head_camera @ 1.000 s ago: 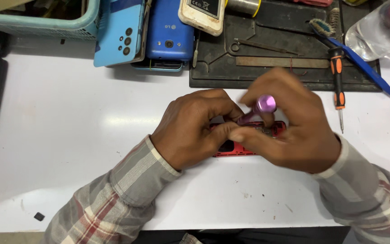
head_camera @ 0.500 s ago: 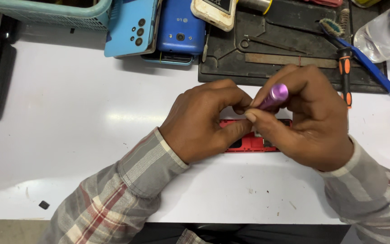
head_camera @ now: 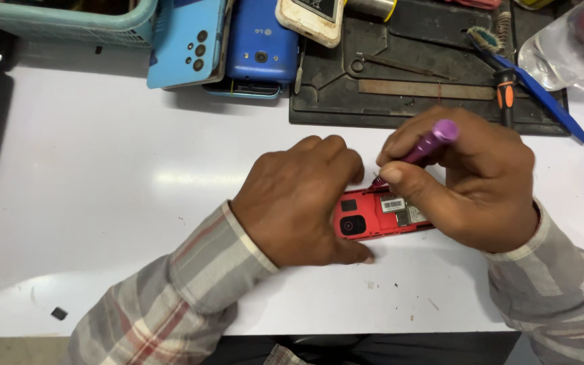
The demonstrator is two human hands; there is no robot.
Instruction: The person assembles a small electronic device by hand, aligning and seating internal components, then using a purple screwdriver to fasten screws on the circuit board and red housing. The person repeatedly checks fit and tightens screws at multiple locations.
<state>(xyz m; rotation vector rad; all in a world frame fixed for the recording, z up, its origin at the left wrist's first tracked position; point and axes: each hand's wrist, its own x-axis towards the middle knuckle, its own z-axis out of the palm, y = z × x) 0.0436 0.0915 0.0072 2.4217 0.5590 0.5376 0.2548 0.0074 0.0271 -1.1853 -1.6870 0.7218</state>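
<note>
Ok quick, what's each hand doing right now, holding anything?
Left hand: closed down on the red phone, steadying it on the table.
Right hand: grip closed on the purple screwdriver, tip at the phone.

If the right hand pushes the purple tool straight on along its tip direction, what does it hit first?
The right hand angles the purple screwdriver down and leftward; its tip sits at the top edge of the opened red phone, so it would meet that first. Beyond lie the left hand's fingers, though depth is unclear.
</note>
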